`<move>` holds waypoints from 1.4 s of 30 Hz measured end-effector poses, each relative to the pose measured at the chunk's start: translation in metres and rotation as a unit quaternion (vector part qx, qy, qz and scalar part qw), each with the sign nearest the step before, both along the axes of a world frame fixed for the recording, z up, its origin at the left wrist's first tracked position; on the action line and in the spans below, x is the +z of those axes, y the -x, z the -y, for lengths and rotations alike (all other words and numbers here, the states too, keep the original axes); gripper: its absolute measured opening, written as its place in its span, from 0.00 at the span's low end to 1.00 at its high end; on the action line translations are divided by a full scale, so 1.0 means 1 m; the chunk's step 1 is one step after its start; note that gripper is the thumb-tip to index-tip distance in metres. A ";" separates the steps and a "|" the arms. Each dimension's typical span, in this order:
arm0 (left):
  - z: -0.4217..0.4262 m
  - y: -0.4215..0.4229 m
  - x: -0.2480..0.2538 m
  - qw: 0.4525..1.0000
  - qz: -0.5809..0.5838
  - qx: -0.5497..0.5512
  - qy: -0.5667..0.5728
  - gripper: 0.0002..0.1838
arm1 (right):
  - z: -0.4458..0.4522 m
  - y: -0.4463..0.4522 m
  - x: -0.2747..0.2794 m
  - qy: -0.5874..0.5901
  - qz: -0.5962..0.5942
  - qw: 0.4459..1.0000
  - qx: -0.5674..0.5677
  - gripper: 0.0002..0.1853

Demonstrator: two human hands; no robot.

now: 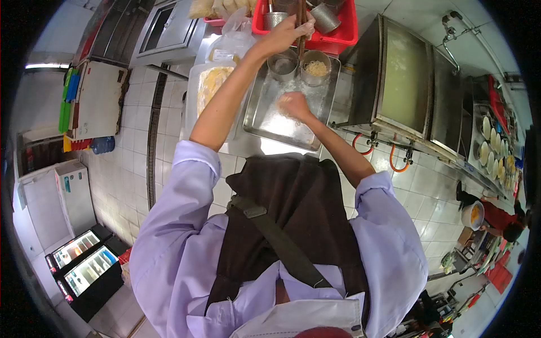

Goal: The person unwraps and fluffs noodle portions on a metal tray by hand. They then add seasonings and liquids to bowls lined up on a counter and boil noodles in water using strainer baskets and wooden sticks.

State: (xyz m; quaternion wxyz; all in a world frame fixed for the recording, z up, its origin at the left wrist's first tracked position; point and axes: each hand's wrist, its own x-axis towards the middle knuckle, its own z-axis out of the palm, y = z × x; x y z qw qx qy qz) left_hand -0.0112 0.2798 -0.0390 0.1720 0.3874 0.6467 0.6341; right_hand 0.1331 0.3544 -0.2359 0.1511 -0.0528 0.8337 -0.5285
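My left hand (301,29) is closed around long dark sticks (302,17), which look like chopsticks, at the red basket's near edge. Below it, two round metal strainers stand at the far end of a steel tray (256,115). The left strainer (283,66) looks empty inside; the right strainer (315,68) holds pale noodle-like food (317,69). Over the middle of the tray is my right hand (293,105), its fingers curled together and somewhat blurred; whatever they may hold is hidden.
A red basket (338,47) with metal strainers sits beyond the tray. Left of the tray is a white container (193,107) with yellowish food. A steel boiler (403,79) with pale liquid stands at the right. Farther right, a person (500,217) is beside a white bucket (472,216).
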 end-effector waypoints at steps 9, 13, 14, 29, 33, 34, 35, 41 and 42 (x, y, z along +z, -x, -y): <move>-0.010 -0.002 -0.005 0.999 -0.031 0.019 0.025 0.14 | 0.062 0.100 0.091 0.497 -0.003 0.692 -0.524 0.10; -0.013 0.002 -0.007 0.997 -0.055 0.052 0.030 0.15 | 0.036 0.120 0.074 -0.184 -0.215 0.939 -0.195 0.15; -0.012 0.001 -0.008 0.997 -0.056 0.047 0.029 0.15 | 0.037 0.117 0.068 -0.247 -0.147 0.946 -0.150 0.15; -0.021 -0.019 -0.008 0.994 -0.054 0.097 0.017 0.15 | 0.022 0.061 0.043 -0.339 -0.294 0.892 -0.049 0.10; -0.031 -0.060 0.019 0.963 -0.125 0.239 -0.022 0.14 | 0.023 0.061 0.047 -0.291 -0.367 0.873 -0.134 0.09; -0.034 -0.065 0.030 0.963 -0.131 0.232 -0.038 0.13 | 0.021 0.053 0.055 -0.297 -0.361 0.872 -0.148 0.09; -0.040 -0.071 0.039 0.963 -0.135 0.225 -0.059 0.13 | 0.017 0.036 0.071 -0.325 -0.332 0.875 -0.135 0.10; -0.111 -0.139 0.095 0.920 -0.085 0.291 -0.248 0.10 | -0.019 -0.079 0.175 -0.195 -0.445 0.840 -0.241 0.15; -0.132 -0.144 0.101 0.907 -0.070 0.299 -0.288 0.08 | -0.036 -0.099 0.180 -0.202 -0.445 0.838 -0.244 0.15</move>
